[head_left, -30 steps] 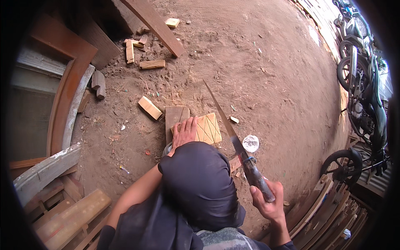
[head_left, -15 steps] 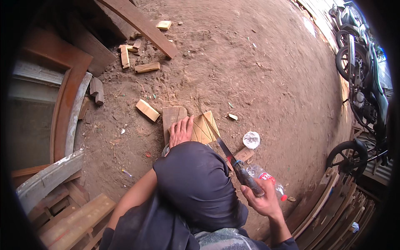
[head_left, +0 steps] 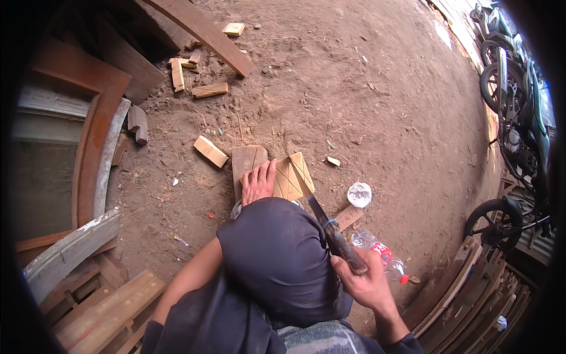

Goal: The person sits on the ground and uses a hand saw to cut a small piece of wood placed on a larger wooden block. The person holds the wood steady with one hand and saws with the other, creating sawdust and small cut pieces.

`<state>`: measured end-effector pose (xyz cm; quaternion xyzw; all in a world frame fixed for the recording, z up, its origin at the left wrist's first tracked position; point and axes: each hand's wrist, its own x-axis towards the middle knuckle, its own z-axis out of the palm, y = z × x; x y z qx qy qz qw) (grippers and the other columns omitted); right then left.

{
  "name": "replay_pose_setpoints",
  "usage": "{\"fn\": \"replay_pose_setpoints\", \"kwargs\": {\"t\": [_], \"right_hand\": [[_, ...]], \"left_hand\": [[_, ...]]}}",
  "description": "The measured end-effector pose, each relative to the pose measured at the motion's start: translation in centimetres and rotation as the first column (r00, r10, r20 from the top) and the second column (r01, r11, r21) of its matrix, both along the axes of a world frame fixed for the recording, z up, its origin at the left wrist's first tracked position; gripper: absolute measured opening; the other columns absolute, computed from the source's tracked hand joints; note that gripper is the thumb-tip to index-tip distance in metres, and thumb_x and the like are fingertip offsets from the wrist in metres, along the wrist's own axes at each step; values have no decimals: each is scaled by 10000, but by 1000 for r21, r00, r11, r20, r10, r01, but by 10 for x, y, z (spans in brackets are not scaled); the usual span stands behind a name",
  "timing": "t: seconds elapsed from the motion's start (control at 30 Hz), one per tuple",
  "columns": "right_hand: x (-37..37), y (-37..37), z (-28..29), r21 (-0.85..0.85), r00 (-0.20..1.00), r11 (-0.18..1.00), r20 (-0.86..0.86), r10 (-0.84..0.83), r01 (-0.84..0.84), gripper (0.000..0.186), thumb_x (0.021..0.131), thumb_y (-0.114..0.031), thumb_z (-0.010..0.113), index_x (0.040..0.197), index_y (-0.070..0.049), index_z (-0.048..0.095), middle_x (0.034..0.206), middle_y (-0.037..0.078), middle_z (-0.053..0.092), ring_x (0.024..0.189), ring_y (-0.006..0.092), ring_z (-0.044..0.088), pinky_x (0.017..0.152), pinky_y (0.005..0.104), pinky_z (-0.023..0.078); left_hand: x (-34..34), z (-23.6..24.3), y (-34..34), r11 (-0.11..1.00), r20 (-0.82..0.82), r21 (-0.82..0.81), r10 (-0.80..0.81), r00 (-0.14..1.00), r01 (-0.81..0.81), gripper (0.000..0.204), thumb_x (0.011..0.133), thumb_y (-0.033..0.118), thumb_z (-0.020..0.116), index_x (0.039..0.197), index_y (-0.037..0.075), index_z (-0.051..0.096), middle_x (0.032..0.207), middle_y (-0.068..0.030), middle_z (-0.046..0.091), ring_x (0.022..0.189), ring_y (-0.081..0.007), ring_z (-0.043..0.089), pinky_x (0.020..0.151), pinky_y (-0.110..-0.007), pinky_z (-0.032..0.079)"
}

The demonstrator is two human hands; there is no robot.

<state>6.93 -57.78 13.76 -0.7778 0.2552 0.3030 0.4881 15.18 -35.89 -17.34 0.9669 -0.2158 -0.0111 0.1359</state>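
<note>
Fingers of L hand [head_left: 257, 184] lie flat, slightly apart, on scored block [head_left: 287, 183] by brown board [head_left: 249, 160]; R hand [head_left: 364, 278] wraps handle of tapered saw [head_left: 316, 207]. Blade's over blk's R side. Best: steady L pressure, straight strokes, fingertips clear.

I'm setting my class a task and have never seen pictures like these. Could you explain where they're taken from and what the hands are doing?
No machine here: a wide camera on someone's head looks down, so straight edges bend. The bare hands are the wearer's. The left hand lies over a pale wooden block marked with lines. The right hand grips what looks like a saw, its blade reaching over the block. On the dirt ground are a wood offcut and a clear bottle.
</note>
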Motion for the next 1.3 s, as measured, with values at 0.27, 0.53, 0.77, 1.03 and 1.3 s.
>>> {"fn": "replay_pose_setpoints", "kwargs": {"t": [0.27, 0.53, 0.77, 1.03, 1.3], "right_hand": [[-19, -6, -24, -38, 999, 999, 32, 18, -17, 312, 952, -167, 724, 752, 50, 621, 535, 86, 489, 545, 85, 454, 498, 363, 389], [-46, -15, 11, -7, 999, 999, 24, 35, -35, 286, 933, -167, 731, 767, 45, 635, 545, 114, 505, 529, 108, 472, 522, 359, 425], [-74, -15, -25, -52, 993, 997, 110, -51, 57, 254, 920, -161, 711, 782, 41, 641, 556, 151, 501, 509, 157, 470, 539, 373, 442], [-63, -7, -49, -35, 992, 993, 64, -106, 108, 278, 907, -164, 711, 761, 54, 620, 547, 102, 424, 538, 119, 417, 527, 374, 405], [-97, -10, -36, -60, 994, 993, 45, -98, 101, 340, 962, -184, 704, 702, 23, 631, 512, 39, 448, 525, 56, 449, 475, 332, 375]], "left_hand": [[1, 2, -5, 998, 7, 42, -37, 999, 37, 658, 966, 261, 568, 1578, 69, 423, 1474, -81, 500, 1336, -250, 507, 1107, -458, 410], [3, 12, -7, 999, -29, 20, -36, 999, 37, 707, 955, 303, 591, 1594, 66, 402, 1480, -74, 487, 1337, -259, 491, 1089, -459, 402], [-1, -10, 0, 997, 35, 47, -71, 997, 69, 708, 947, 278, 585, 1600, 79, 397, 1481, -73, 490, 1332, -258, 497, 1088, -458, 406], [-2, -10, -7, 984, -90, 155, -76, 993, 89, 1347, 619, 722, 855, 1625, 26, 292, 1530, -147, 430, 1390, -322, 438, 1136, -530, 332], [3, 15, -11, 999, -248, 35, -24, 968, 34, 1376, 587, 777, 857, 1599, 25, 307, 1521, -145, 424, 1374, -329, 439, 1138, -569, 317]]}}
